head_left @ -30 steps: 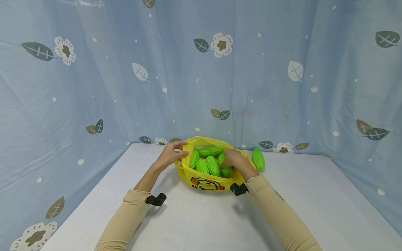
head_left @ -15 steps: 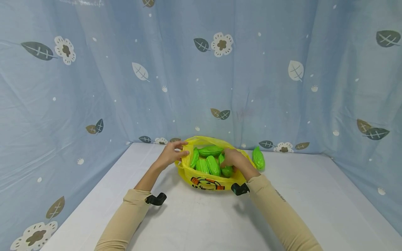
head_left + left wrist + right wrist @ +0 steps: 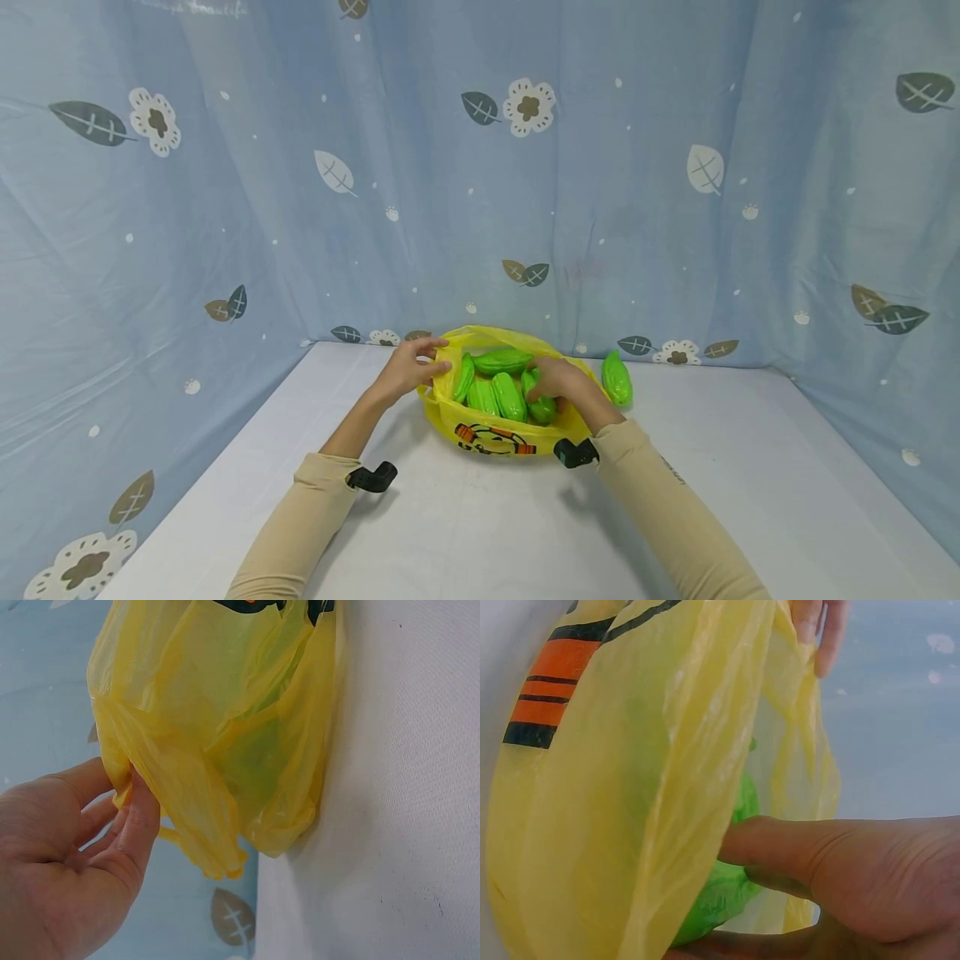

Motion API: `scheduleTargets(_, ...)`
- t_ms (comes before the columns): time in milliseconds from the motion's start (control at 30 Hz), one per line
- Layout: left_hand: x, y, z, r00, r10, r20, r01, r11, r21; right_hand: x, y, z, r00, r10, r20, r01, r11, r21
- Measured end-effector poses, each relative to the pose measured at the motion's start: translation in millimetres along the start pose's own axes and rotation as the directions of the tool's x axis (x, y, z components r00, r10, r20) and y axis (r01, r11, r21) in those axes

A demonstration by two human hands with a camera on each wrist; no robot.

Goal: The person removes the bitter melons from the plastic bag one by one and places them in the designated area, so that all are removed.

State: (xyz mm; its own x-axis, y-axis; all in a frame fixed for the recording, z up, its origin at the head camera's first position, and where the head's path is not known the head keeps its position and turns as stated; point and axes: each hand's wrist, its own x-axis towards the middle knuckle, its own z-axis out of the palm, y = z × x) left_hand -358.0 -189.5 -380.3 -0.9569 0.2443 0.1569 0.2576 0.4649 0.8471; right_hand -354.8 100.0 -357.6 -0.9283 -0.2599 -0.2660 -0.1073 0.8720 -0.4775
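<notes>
A yellow plastic bag (image 3: 558,435) with a printed orange-and-black figure lies with its mouth open on the white table. Several glossy green bitter melons (image 3: 502,361) are inside it. My left hand (image 3: 407,367) pinches the bag's left rim between thumb and fingers, as the left wrist view also shows. My right hand (image 3: 564,382) reaches into the right side of the bag. There it holds a bitter melon (image 3: 542,408), thumb (image 3: 761,840) on one side and fingers on the other; the bag wall partly hides the fingers.
One more bitter melon (image 3: 617,380) lies on the table just right of the bag. A blue patterned curtain (image 3: 585,167) hangs behind and on both sides of the white table (image 3: 480,533).
My right hand has shifted very slightly to the right within the bag. The left hand, the bag and the bitter melon outside it have stayed in place.
</notes>
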Motion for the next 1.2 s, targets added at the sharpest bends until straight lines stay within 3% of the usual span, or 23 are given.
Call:
scheduleTargets(400,-0.2,-0.1,0.0,1.000,0.000,-0.002,0.000,1.000,-0.006,-6.2,3,-2,0.998,-0.054,0.027,0.053,0.998,0.035)
scheduleTargets(1200,-1.2,2.8,0.6,1.000,-0.005,-0.003,0.005,1.000,0.003,-0.5,14,-1,0.997,-0.069,0.019,0.068,0.997,0.044)
